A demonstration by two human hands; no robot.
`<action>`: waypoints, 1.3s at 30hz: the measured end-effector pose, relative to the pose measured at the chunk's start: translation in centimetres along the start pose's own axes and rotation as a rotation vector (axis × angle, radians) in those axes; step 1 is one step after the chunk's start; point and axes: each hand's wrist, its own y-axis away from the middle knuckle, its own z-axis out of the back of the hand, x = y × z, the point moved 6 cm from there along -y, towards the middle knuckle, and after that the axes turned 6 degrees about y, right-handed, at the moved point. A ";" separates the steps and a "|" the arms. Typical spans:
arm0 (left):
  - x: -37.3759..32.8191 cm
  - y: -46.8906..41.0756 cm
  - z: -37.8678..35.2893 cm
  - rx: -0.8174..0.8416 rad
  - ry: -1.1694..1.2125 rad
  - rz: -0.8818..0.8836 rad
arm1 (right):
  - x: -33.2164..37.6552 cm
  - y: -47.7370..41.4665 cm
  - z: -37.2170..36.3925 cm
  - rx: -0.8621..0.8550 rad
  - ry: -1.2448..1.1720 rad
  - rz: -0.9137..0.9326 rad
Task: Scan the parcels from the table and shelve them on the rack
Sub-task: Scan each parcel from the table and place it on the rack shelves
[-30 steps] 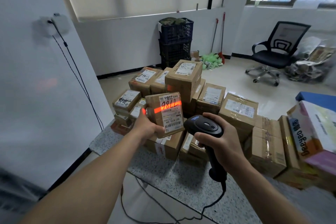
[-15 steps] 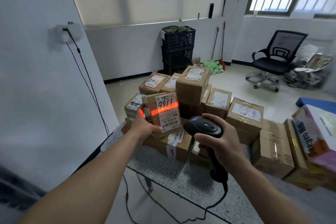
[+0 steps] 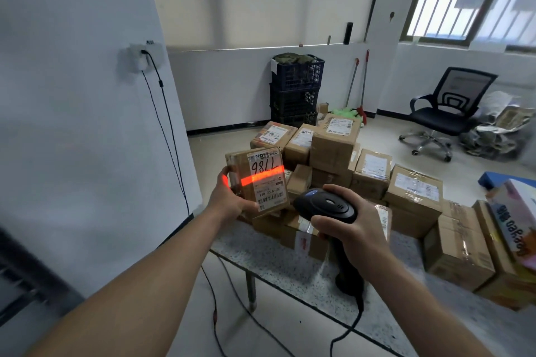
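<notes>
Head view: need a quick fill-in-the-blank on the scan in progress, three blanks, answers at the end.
1. The right hand grips a black handheld ____ by its handle.
2. The left hand holds a small parcel upright, and the red scan line crosses its white ____.
3. The other parcels are piled on the speckled ____.
Missing words: scanner; label; table.
</notes>
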 end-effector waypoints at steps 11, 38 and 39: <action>-0.6 1.9 7.7 -0.011 0.129 -0.031 | 2.1 1.5 -6.9 0.032 0.079 0.039; -2.1 6.5 16.9 -0.203 0.093 -0.061 | 4.3 2.2 -13.4 0.278 0.053 0.061; -2.2 6.7 16.9 -0.211 0.087 -0.059 | 4.3 2.2 -13.3 0.288 0.049 0.056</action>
